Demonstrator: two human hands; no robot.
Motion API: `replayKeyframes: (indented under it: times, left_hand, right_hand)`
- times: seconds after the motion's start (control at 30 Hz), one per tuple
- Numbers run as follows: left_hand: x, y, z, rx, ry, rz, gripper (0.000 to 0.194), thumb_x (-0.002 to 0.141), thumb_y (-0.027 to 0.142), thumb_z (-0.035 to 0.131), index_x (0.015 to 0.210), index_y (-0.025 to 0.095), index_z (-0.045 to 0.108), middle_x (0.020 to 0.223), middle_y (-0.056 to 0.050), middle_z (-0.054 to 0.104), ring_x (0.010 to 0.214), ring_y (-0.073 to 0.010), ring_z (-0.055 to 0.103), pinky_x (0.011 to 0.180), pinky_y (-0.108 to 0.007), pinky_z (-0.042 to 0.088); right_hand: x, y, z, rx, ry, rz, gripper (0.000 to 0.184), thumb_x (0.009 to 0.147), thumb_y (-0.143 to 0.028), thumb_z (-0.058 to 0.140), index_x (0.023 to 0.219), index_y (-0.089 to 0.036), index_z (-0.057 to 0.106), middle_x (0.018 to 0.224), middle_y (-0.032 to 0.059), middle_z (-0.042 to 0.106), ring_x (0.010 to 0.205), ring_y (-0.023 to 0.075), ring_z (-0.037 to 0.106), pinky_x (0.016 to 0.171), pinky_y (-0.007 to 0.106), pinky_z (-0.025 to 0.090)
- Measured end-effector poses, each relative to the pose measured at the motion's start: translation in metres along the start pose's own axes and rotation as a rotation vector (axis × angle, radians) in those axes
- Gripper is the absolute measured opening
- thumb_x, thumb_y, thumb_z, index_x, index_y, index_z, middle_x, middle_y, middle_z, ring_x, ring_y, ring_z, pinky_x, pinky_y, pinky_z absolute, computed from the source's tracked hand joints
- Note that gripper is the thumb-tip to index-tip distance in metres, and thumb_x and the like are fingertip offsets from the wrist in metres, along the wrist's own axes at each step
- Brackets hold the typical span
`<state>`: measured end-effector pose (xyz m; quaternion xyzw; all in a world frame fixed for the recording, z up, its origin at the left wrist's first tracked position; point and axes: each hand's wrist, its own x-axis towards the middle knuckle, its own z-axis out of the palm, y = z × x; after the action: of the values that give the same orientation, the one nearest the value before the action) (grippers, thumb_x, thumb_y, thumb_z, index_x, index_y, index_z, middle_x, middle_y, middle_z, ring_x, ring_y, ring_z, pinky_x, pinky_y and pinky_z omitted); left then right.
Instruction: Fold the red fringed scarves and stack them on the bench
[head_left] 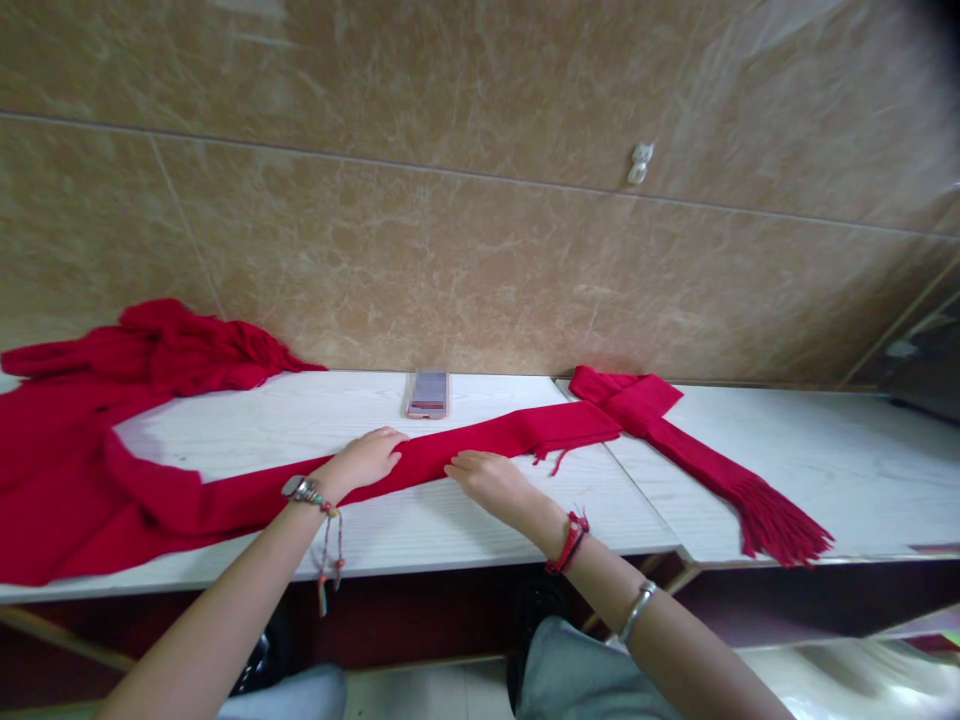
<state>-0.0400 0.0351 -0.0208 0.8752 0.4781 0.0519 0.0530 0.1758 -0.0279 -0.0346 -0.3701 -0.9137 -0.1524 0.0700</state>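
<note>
A long red scarf (442, 455) lies across the white table, folded into a narrow strip, with a few fringe threads hanging at its right end. Toward the left it widens into loose, unfolded cloth. My left hand (367, 462) rests on the strip, fingers laid out over the fabric. Along the strip's near edge, my right hand (499, 485) touches the cloth with fingers stretched; its fingertips point left. A second red scarf (697, 460) lies folded and crossed over itself to the right, its fringe spread toward the near edge.
A crumpled heap of red cloth (187, 345) sits at the back left against the tiled wall (450, 250). A phone (430, 393) lies behind the strip. The white table (465, 525) has a seam on the right. A small white figure (640, 163) is on the wall.
</note>
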Motion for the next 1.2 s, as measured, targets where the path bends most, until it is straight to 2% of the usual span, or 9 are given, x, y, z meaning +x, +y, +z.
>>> replayKeyframes:
  times: [0.07, 0.17, 0.3, 0.37, 0.5, 0.57, 0.67, 0.93, 1.2]
  left_hand:
    - [0.002, -0.005, 0.001, -0.012, 0.016, -0.007, 0.036, 0.081, 0.015, 0.041, 0.111, 0.012, 0.059, 0.116, -0.012, 0.058, 0.109, -0.0204, 0.052, 0.096, -0.028, 0.035]
    - [0.006, -0.003, 0.005, 0.017, 0.034, -0.052, 0.036, 0.081, 0.016, 0.042, 0.112, 0.012, 0.058, 0.114, -0.013, 0.056, 0.106, -0.0215, 0.052, 0.094, -0.029, 0.037]
    - [0.017, 0.007, 0.003, 0.032, 0.000, -0.018, 0.036, 0.077, 0.016, 0.047, 0.111, 0.015, 0.058, 0.115, -0.012, 0.055, 0.108, -0.0227, 0.049, 0.093, -0.030, 0.037]
    - [0.025, 0.013, -0.002, -0.049, -0.034, 0.020, 0.033, 0.074, 0.017, 0.051, 0.105, 0.015, 0.060, 0.111, -0.010, 0.057, 0.106, -0.0224, 0.049, 0.091, -0.028, 0.037]
    - [0.046, 0.017, -0.009, -0.215, -0.121, -0.008, 0.019, 0.072, 0.024, 0.053, 0.086, 0.014, 0.063, 0.083, -0.006, 0.063, 0.081, -0.0196, 0.056, 0.072, -0.026, 0.041]
    - [0.055, 0.015, -0.010, -0.233, -0.166, -0.023, 0.016, 0.072, 0.029, 0.054, 0.072, 0.014, 0.062, 0.067, -0.002, 0.061, 0.066, -0.0170, 0.053, 0.060, -0.025, 0.038]
    - [0.064, 0.009, -0.010, -0.293, -0.219, -0.022, 0.019, 0.068, 0.032, 0.056, 0.058, 0.016, 0.058, 0.054, 0.002, 0.055, 0.055, -0.0138, 0.048, 0.052, -0.024, 0.033]
    - [0.071, 0.004, 0.001, -0.432, -0.172, -0.057, 0.014, 0.062, 0.027, 0.058, 0.069, 0.015, 0.059, 0.066, 0.000, 0.061, 0.064, -0.0145, 0.053, 0.061, -0.023, 0.039]
    - [0.073, 0.007, 0.005, -0.454, -0.138, -0.106, 0.009, 0.060, 0.024, 0.058, 0.062, 0.015, 0.057, 0.061, 0.001, 0.060, 0.064, -0.0149, 0.053, 0.062, -0.024, 0.039]
  right_hand:
    - [0.005, 0.001, -0.004, -0.008, -0.063, 0.053, 0.025, 0.087, -0.007, 0.043, 0.107, -0.010, 0.058, 0.103, 0.0129, 0.064, 0.096, 0.0199, 0.059, 0.079, 0.030, 0.048]
    - [0.009, 0.004, -0.007, -0.032, -0.104, 0.059, 0.024, 0.086, -0.007, 0.044, 0.106, -0.010, 0.057, 0.097, 0.0125, 0.065, 0.089, 0.0209, 0.060, 0.071, 0.030, 0.048]
    - [0.011, 0.004, -0.003, -0.042, -0.071, 0.062, 0.019, 0.086, -0.009, 0.046, 0.100, -0.010, 0.058, 0.092, 0.0111, 0.065, 0.085, 0.0215, 0.059, 0.070, 0.030, 0.046]
    - [0.010, 0.004, 0.000, -0.030, -0.030, 0.081, 0.018, 0.087, -0.010, 0.046, 0.100, -0.010, 0.058, 0.091, 0.0102, 0.064, 0.084, 0.0210, 0.059, 0.070, 0.030, 0.046]
    - [0.003, 0.004, 0.003, -0.015, 0.037, 0.052, 0.019, 0.087, -0.009, 0.045, 0.101, -0.011, 0.058, 0.087, 0.0092, 0.064, 0.081, 0.0188, 0.059, 0.068, 0.029, 0.045]
    - [-0.001, 0.005, 0.003, -0.028, 0.059, 0.028, 0.019, 0.087, -0.008, 0.046, 0.101, -0.010, 0.058, 0.085, 0.0092, 0.064, 0.079, 0.0183, 0.059, 0.067, 0.029, 0.044]
    - [-0.004, 0.009, 0.002, -0.035, 0.072, 0.000, 0.021, 0.086, -0.007, 0.046, 0.104, -0.010, 0.057, 0.084, 0.0090, 0.064, 0.078, 0.0175, 0.060, 0.065, 0.028, 0.044]
    - [0.002, 0.012, -0.005, -0.085, -0.016, -0.031, 0.022, 0.086, -0.006, 0.045, 0.105, -0.009, 0.056, 0.083, 0.0087, 0.064, 0.078, 0.0181, 0.060, 0.062, 0.027, 0.043]
    - [0.013, 0.012, 0.004, -0.090, 0.132, -0.001, 0.020, 0.090, -0.011, 0.041, 0.103, -0.008, 0.056, 0.077, 0.0080, 0.061, 0.076, 0.0176, 0.055, 0.068, 0.031, 0.039]
